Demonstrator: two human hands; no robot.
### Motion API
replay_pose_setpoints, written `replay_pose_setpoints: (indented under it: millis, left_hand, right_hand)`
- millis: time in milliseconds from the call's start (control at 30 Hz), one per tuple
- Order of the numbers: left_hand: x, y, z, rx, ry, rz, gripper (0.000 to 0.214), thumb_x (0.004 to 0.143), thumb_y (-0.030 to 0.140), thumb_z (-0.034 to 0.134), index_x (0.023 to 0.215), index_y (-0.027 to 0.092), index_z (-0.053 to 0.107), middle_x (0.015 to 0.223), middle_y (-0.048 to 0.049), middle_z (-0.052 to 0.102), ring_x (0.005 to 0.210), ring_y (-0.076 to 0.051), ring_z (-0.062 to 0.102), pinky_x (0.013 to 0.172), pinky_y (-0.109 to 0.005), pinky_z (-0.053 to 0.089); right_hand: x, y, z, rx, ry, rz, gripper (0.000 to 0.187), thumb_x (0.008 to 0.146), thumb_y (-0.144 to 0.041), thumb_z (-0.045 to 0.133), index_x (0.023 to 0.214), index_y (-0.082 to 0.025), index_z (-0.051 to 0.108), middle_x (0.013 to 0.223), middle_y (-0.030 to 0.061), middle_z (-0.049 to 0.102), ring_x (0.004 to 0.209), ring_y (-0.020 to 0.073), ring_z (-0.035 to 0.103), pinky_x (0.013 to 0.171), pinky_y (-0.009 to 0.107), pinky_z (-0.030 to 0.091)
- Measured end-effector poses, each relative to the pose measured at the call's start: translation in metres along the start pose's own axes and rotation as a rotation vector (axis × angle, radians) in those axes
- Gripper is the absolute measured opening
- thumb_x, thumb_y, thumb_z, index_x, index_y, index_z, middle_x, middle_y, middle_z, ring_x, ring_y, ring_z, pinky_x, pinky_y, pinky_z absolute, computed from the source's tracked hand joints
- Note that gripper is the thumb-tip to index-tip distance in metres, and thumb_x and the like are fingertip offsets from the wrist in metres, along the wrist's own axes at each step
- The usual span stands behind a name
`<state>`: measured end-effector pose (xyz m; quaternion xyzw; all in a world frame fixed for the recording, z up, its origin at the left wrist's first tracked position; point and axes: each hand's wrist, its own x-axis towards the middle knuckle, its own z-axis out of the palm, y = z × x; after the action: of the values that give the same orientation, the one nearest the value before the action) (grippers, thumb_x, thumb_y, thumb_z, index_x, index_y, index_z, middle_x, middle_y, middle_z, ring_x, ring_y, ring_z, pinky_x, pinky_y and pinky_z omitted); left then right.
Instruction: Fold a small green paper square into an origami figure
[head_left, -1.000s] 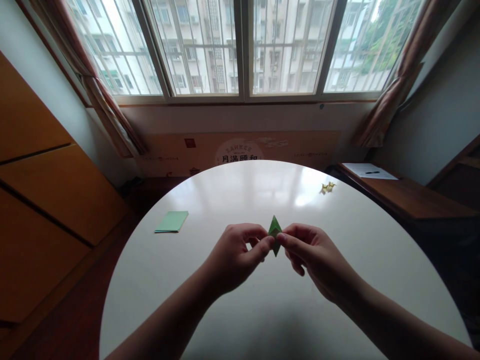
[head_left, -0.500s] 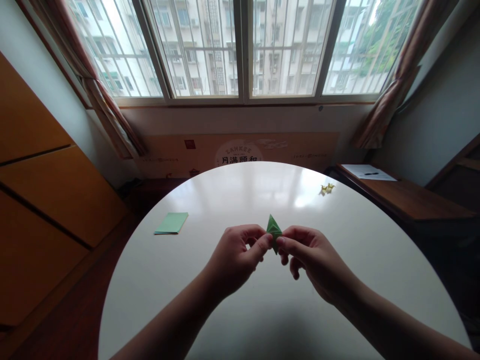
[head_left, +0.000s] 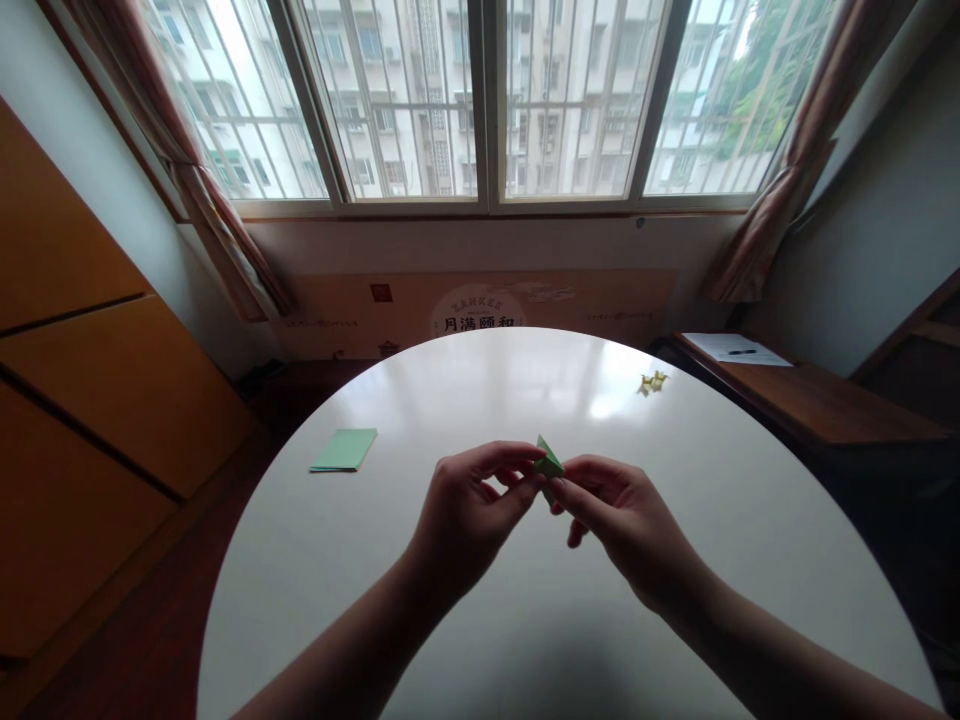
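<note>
A small piece of folded green paper (head_left: 550, 463) is held above the middle of the table, one pointed tip sticking up. My left hand (head_left: 480, 500) pinches its left side, with the index finger over the front face and the thumb below. From the right, my right hand (head_left: 611, 500) grips the other edge between thumb and index finger, its remaining fingers curled beneath. The fingertips cover part of the paper's lower half.
On the white round table (head_left: 480, 640), a stack of light green square paper (head_left: 345, 450) lies at left. Small yellow folded paper pieces (head_left: 653, 382) sit at the far right. Beyond the table's right edge, a wooden side table (head_left: 832, 400) bears white sheets (head_left: 735, 349) and a pen.
My left index finger has moved up and over the front of the green paper. The paper has turned and shows a narrower face. My right hand has shifted only slightly.
</note>
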<state>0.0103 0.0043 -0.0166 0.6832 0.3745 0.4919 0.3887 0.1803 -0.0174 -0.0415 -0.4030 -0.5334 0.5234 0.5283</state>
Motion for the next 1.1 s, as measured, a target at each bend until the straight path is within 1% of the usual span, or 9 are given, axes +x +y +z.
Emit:
replay_pose_setpoints:
  millis: [133,267,367,467,567,700,900,1100]
  left_hand:
    - [0.001,0.0,0.001,-0.028,0.007,-0.024,0.015,0.077,0.015,0.073,0.092,0.015,0.077,0.078,-0.0054,0.075,0.067,-0.016,0.066,0.047,-0.02,0.052]
    - [0.0,0.0,0.001,-0.024,0.007,0.01,0.009,0.078,0.013,0.073,0.085,0.017,0.078,0.077,-0.0044,0.075,0.066,-0.015,0.066,0.048,-0.019,0.051]
    - [-0.001,0.0,0.0,0.0,-0.001,0.076,0.006,0.081,0.014,0.073,0.084,0.018,0.077,0.077,-0.0042,0.074,0.066,-0.015,0.066,0.048,-0.019,0.05]
    - [-0.001,0.001,-0.002,0.057,-0.043,0.185,0.008,0.084,0.014,0.071,0.083,0.018,0.077,0.081,-0.0048,0.075,0.069,-0.014,0.069,0.05,-0.018,0.05]
    - [0.002,0.004,-0.007,0.109,-0.08,0.284,0.01,0.085,0.011,0.071,0.084,0.019,0.078,0.083,-0.0048,0.075,0.068,-0.013,0.069,0.05,-0.018,0.049]
    - [0.006,0.005,-0.013,0.159,-0.137,0.379,0.015,0.085,0.007,0.07,0.088,0.019,0.078,0.085,-0.0051,0.076,0.067,-0.012,0.07,0.051,-0.017,0.05]
    - [0.007,0.005,-0.018,0.209,-0.202,0.47,0.015,0.086,0.006,0.069,0.092,0.017,0.077,0.086,-0.0062,0.075,0.071,-0.013,0.07,0.054,-0.019,0.052]
    - [0.009,0.004,-0.021,0.29,-0.226,0.53,0.015,0.087,0.006,0.068,0.094,0.016,0.077,0.088,-0.007,0.074,0.075,-0.014,0.07,0.067,-0.023,0.057]
  right_hand:
    - [0.0,0.0,0.0,-0.048,0.012,-0.031,0.021,0.081,-0.037,0.078,0.091,-0.019,0.079,0.075,0.0052,0.07,0.07,0.018,0.063,0.051,0.024,0.051]
    - [-0.001,-0.002,0.0,-0.035,0.012,-0.018,0.022,0.081,-0.037,0.079,0.094,-0.019,0.079,0.074,0.0056,0.072,0.07,0.0183,0.066,0.051,0.023,0.051]
    - [-0.002,-0.002,-0.001,0.025,-0.012,0.034,0.022,0.082,-0.038,0.078,0.092,-0.018,0.08,0.073,0.0054,0.072,0.067,0.0168,0.066,0.05,0.022,0.051]
    - [-0.003,-0.003,-0.001,0.089,-0.037,0.076,0.021,0.083,-0.038,0.078,0.09,-0.018,0.08,0.072,0.0047,0.071,0.065,0.0153,0.065,0.05,0.021,0.051]
    - [-0.003,-0.004,-0.002,0.129,-0.061,0.083,0.02,0.084,-0.038,0.077,0.088,-0.019,0.08,0.074,0.0047,0.071,0.066,0.0146,0.065,0.05,0.02,0.051]
    - [-0.003,-0.005,-0.004,0.144,-0.088,0.074,0.02,0.086,-0.038,0.075,0.087,-0.019,0.079,0.077,0.0053,0.072,0.068,0.0151,0.066,0.049,0.019,0.051]
    - [-0.004,-0.007,-0.003,0.174,-0.112,0.105,0.019,0.085,-0.037,0.075,0.084,-0.018,0.078,0.076,0.005,0.07,0.068,0.0157,0.065,0.047,0.019,0.05]
    - [-0.002,-0.006,-0.006,0.187,-0.147,0.125,0.025,0.089,-0.041,0.069,0.085,-0.018,0.078,0.079,0.006,0.07,0.07,0.0161,0.065,0.047,0.019,0.05]
